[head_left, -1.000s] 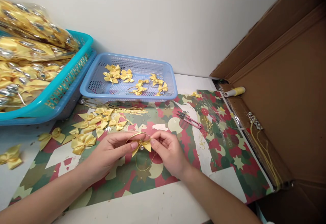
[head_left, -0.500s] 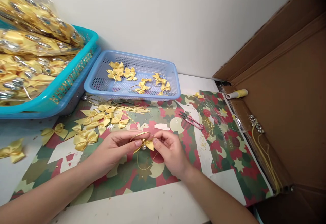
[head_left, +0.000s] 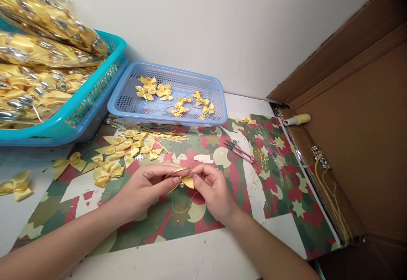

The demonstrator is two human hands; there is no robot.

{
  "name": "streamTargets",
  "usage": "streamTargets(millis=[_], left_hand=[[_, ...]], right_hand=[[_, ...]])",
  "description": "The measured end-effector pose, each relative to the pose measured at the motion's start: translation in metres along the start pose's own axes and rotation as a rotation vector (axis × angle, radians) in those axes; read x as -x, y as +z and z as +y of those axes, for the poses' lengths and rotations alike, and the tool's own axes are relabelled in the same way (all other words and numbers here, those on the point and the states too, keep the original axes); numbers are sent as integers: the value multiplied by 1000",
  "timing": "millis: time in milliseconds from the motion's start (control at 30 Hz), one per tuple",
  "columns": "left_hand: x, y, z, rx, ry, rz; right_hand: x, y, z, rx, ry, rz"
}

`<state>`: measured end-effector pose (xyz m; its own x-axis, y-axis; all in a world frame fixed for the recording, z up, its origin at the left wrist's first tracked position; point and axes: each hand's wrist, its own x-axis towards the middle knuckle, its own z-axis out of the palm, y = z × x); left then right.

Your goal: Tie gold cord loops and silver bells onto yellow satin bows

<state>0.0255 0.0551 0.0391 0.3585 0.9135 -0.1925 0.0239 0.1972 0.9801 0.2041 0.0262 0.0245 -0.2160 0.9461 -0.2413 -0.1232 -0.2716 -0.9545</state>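
Observation:
Between my two hands is a yellow ribbon bow (head_left: pixel 188 182) with a small silvery bead (head_left: pixel 182 185) at its middle. My left hand (head_left: pixel 149 184) pinches the bow's left side between thumb and fingers. From the right, my right hand (head_left: pixel 211 186) pinches the bow near its upper right edge. A thin gold cord (head_left: pixel 182 211) hangs below the bow in a loop, and another stretch of it arches above. The fingers hide part of the bow. Left of my hands lie several loose yellow bows (head_left: pixel 108 174), with a bundle of gold cords (head_left: pixel 168 135) behind them.
A blue basket (head_left: pixel 168 121) with several bows stands at the back. At the left, a teal basket (head_left: pixel 104 76) holds bagged bows. Pink thread snips (head_left: pixel 239 151) lie right of centre on the patterned sheet (head_left: pixel 165 229). A cardboard box wall (head_left: pixel 359 114) bounds the right, near a yellow thread cone (head_left: pixel 297 119).
The view has shifted slightly. My hands keep their grip on the bow, and the cord arch above it sits slightly farther right and flatter.

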Motion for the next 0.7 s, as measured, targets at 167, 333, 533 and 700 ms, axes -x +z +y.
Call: streamTargets(millis=[167, 333, 533, 700], left_hand=[[-1, 2, 0, 26, -5, 18], [-1, 2, -2, 8, -25, 32], [-1, 1, -2, 50, -49, 44], [-2, -4, -7, 50, 65, 74]], right_hand=[[0, 1, 2, -3, -14, -8], [1, 2, 4, 10, 10, -4], [0, 3, 4, 6, -8, 17], [2, 3, 2, 31, -23, 64]])
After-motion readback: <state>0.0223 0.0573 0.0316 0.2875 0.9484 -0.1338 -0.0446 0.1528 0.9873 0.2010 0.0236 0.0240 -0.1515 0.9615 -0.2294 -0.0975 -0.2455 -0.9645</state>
